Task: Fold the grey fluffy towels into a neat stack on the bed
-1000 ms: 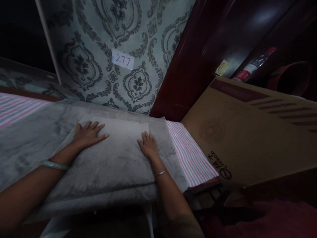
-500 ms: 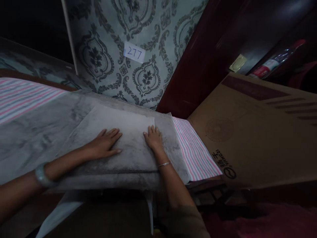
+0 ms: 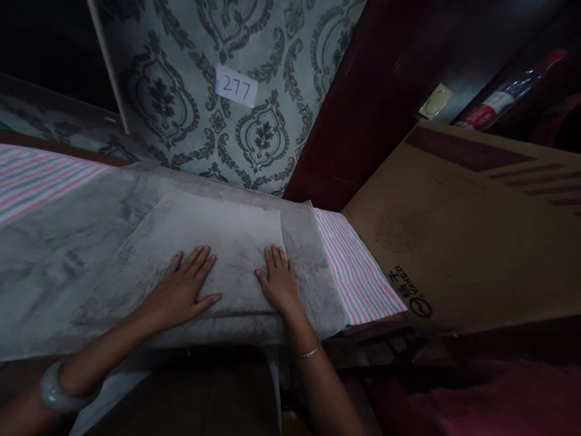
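A grey plush cloth (image 3: 227,233) lies flat on top of a larger grey plush cover (image 3: 54,266) of the same look. My left hand (image 3: 181,290) rests palm down on the cloth, fingers spread. To the right, my right hand (image 3: 278,278) also lies flat, its fingers stretched toward the wall near the cloth's right edge. Neither hand grips anything. Beneath the grey cover, a pink, white and grey striped cloth (image 3: 358,266) shows at the right end, and more of it shows at the far left.
A big cardboard box (image 3: 467,242) leans at the right beside a dark red post (image 3: 327,133). Behind the surface is a patterned wall (image 3: 181,109) with a paper label (image 3: 236,86) reading 277. A plastic bottle (image 3: 499,103) lies at upper right. Pink fabric (image 3: 508,399) is at lower right.
Both hands have slid over the cloth toward me, staying flat; the left also shifted slightly left. The view has tilted a little.
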Available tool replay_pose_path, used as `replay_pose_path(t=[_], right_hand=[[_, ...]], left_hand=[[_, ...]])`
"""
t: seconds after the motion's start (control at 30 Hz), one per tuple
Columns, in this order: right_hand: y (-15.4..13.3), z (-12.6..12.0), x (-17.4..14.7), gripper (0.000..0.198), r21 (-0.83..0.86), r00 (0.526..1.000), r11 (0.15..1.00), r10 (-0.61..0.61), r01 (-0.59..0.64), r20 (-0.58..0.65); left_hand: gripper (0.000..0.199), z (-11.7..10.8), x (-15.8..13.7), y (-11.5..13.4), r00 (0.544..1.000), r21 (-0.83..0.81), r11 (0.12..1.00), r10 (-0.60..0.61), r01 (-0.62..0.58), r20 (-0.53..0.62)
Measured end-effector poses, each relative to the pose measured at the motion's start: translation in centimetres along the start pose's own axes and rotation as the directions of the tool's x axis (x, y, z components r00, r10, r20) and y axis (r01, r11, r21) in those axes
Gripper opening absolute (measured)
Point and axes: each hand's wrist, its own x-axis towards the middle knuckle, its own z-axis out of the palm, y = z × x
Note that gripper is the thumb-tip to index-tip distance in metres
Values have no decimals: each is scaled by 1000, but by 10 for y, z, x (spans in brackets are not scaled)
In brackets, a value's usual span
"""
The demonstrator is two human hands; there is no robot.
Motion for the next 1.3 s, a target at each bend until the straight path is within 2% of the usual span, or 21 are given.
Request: replay_pose_path(t=[0.27,0.67,0.87,0.93,1.03,1.1,1.2,1.3], right_hand=[[1,4,-2,69,24,999,999,34,-34,-18],[4,11,-2,67,24,997,1000,7,-5,-83],[4,13,-2,67,43,998,999,12,-9,-69],[5,13,-2,67,39,997,999,14,-12,-72],[5,14,-2,66,29,996,1000,6,-3,-88],[6,16,-1,66,24,996,1000,3,0,-91],[8,19,-1,66,15,996,1000,6,-5,-88],[10,23,0,65,6,993,1000,-7,8,-122]], left_hand=[[96,5,-2,-1,999,15,1000,20,-19,-36],[81,12,-15,-8,978,56,995,94,-85,-186],[75,4,-46,-37,978,71,994,93,-81,-187],[74,-4,-55,-54,989,42,999,27,-21,-148],[72,-18,-65,-77,979,-21,985,-174,173,-110],[76,-26,-69,-88,941,-100,946,-319,309,-109],[86,-37,-73,-96,879,-317,855,-464,411,-113],[101,-51,-76,-97,778,-587,645,-627,488,-43]])
